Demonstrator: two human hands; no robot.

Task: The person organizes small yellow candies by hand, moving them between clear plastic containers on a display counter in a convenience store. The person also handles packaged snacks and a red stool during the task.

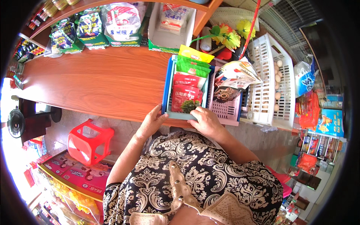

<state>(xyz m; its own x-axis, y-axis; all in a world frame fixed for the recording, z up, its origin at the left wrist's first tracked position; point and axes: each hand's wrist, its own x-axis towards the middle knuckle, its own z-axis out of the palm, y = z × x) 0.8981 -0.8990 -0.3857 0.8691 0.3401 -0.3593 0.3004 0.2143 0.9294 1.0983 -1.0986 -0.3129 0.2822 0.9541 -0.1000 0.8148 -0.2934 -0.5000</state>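
Observation:
A light teal plastic basket (180, 116) with a blue outer edge stands at the front of the wood-grain table. My left hand (154, 120) grips its front left corner, thumb along the front rim. Over the right part of that rim curl the fingers of my right hand (206, 119), their tips beside the red seaweed packets. In the basket, red packets (184, 95) lie in front of green packets (194, 66) and a yellow packet (194, 53). A pink basket (225, 111) adjoins on the right, holding a white pouch (236, 73) and a dark food packet (226, 94).
White plastic crates (263, 84) stand right of the baskets, with eggs (277, 84) in one. Seasoning bags in green cartons (122, 42) and an open carton (168, 42) line the table's back under a shelf. A red plastic stool (81, 146) is on the floor at left.

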